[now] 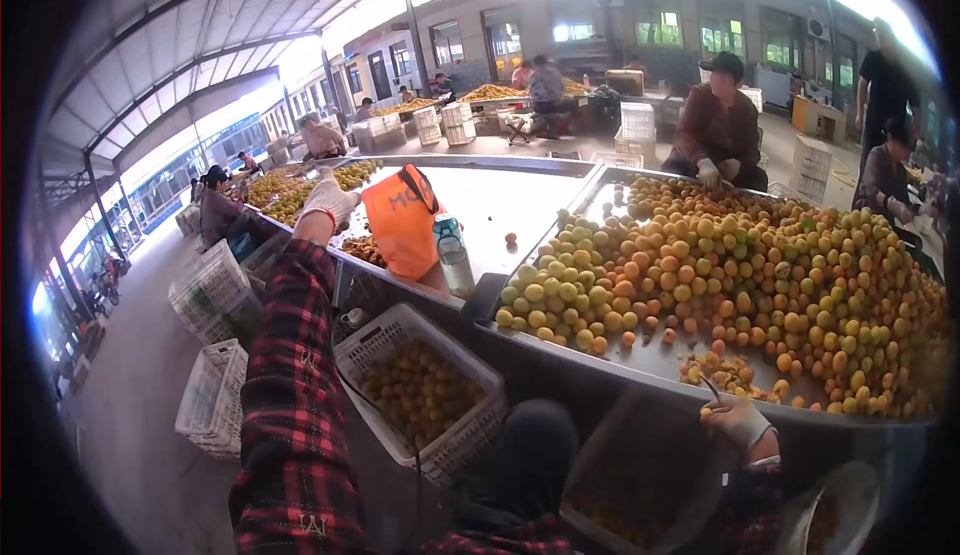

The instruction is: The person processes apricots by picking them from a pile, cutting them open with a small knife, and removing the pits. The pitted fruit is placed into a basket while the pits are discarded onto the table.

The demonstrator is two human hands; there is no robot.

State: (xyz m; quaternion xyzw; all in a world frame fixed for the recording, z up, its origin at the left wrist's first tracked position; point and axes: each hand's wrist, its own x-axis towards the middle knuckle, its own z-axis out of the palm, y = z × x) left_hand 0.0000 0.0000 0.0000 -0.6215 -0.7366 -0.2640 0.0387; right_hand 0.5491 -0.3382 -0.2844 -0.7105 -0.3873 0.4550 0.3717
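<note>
My left arm stretches across the near table edge. My left hand (330, 203), in a pale glove, is beside an orange bag (402, 223), its fingers apart and nothing visible in them. A clear bottle (453, 257) with a bluish cap stands against the bag. At the lower right, my gloved right hand (738, 421) is closed on a thin, dark, slightly curved tool (711, 389); its exact kind is unclear. Just beyond the tool lies a small heap of split fruit pieces (728, 370). A large pile of yellow-green and orange apricots (720, 255) covers the metal table (650, 353).
Below the table stands a white crate (487, 373) of apricots. Another white crate (213, 400) and stacked crates (212, 295) are at the left. A bucket (850, 505) sits at the lower right. Across the table a gloved person (715, 125) sits; others work farther off.
</note>
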